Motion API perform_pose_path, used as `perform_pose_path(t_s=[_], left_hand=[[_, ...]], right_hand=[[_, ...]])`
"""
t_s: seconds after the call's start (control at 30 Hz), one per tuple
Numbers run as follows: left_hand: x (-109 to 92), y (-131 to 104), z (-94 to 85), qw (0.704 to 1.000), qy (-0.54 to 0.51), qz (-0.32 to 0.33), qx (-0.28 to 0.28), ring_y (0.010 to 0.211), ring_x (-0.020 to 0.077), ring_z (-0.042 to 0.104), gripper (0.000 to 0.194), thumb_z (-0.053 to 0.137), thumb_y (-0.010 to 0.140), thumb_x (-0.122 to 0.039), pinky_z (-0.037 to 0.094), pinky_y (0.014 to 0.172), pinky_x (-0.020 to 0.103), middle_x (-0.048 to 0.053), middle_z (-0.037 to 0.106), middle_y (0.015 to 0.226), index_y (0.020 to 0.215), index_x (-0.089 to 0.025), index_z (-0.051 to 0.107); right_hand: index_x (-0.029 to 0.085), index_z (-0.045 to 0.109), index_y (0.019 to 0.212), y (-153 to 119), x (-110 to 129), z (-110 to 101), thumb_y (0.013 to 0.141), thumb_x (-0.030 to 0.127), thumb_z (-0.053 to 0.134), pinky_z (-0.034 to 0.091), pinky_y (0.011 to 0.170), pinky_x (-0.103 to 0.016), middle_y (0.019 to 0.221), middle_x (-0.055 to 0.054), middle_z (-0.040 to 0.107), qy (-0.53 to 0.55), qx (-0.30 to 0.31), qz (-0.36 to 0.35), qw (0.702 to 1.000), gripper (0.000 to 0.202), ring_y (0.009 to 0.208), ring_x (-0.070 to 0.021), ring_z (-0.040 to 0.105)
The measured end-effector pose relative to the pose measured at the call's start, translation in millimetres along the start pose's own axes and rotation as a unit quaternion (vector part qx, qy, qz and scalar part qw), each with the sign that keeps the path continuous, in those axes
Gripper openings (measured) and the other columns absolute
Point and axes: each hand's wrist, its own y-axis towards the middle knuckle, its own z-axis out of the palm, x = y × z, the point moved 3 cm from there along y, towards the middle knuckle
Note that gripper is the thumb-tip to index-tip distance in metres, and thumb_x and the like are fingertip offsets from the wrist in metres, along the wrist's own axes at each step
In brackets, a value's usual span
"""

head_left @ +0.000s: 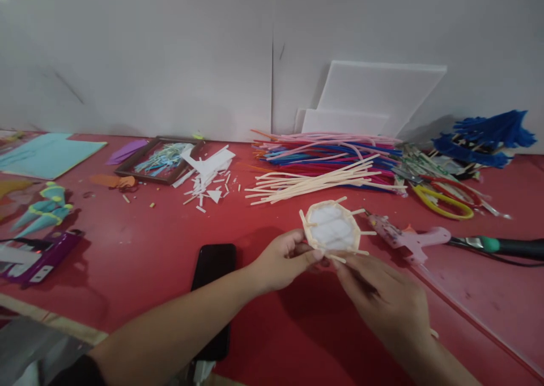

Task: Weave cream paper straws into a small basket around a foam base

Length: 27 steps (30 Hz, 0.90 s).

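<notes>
A small many-sided craft piece (334,224) with a white middle is held up over the table. Cream pipe cleaner forms its rim, and short cream ends stick out all round. My left hand (289,261) pinches its lower left edge between thumb and fingers. At the lower edge, my right hand (382,295) has its fingers closed on the cream pipe cleaner; its fingertips are partly hidden. A cream tip (434,334) shows beside the right wrist. Behind the piece lies a bunch of loose cream pipe cleaners (314,182).
Coloured pipe cleaners (327,151) are heaped by the white wall. To the right are scissors (442,202), a pink glue gun (408,238) and a soldering-iron-like tool (501,246). A black phone (215,267) lies beneath my left forearm. White scraps (208,170) and a frame (148,173) are farther left.
</notes>
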Motion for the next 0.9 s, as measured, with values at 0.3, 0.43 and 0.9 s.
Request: perform_pose_path(t_s=[0.3, 0.43, 0.9], left_hand=[[-4, -4, -6.3, 0.999, 0.029, -0.004, -0.035, 0.075, 0.0135, 0.069, 0.058, 0.08, 0.061, -0.059, 0.053, 0.077, 0.026, 0.008, 0.074, 0.082, 0.092, -0.012, 0.068], [-5, -6, -8.1, 0.998, 0.039, 0.01, -0.038, 0.072, 0.0146, 0.069, 0.058, 0.078, 0.062, -0.061, 0.054, 0.077, 0.027, 0.007, 0.074, 0.078, 0.091, -0.012, 0.069], [-10, -8, -11.3, 0.989, 0.122, 0.06, -0.065, 0.079, 0.0195, 0.072, 0.037, 0.073, 0.074, -0.046, 0.056, 0.078, 0.031, 0.011, 0.077, 0.087, 0.092, -0.013, 0.07]], right_hand=[[0.018, 0.069, 0.093, -2, 0, 7, 0.092, 0.017, 0.053, 0.059, 0.067, -0.018, 0.081, -0.004, 0.076, 0.031, 0.015, 0.014, 0.999, 0.016, 0.071, -0.0127, 0.074], [0.019, 0.07, 0.095, -4, 1, 9, 0.093, 0.018, 0.053, 0.058, 0.065, -0.017, 0.08, -0.004, 0.076, 0.028, 0.014, 0.01, 0.999, 0.017, 0.07, -0.012, 0.073], [0.017, 0.071, 0.093, -2, 1, 13, 0.092, 0.015, 0.054, 0.059, 0.063, -0.018, 0.082, -0.006, 0.077, 0.02, 0.023, 0.0, 1.0, 0.018, 0.07, -0.0134, 0.074]])
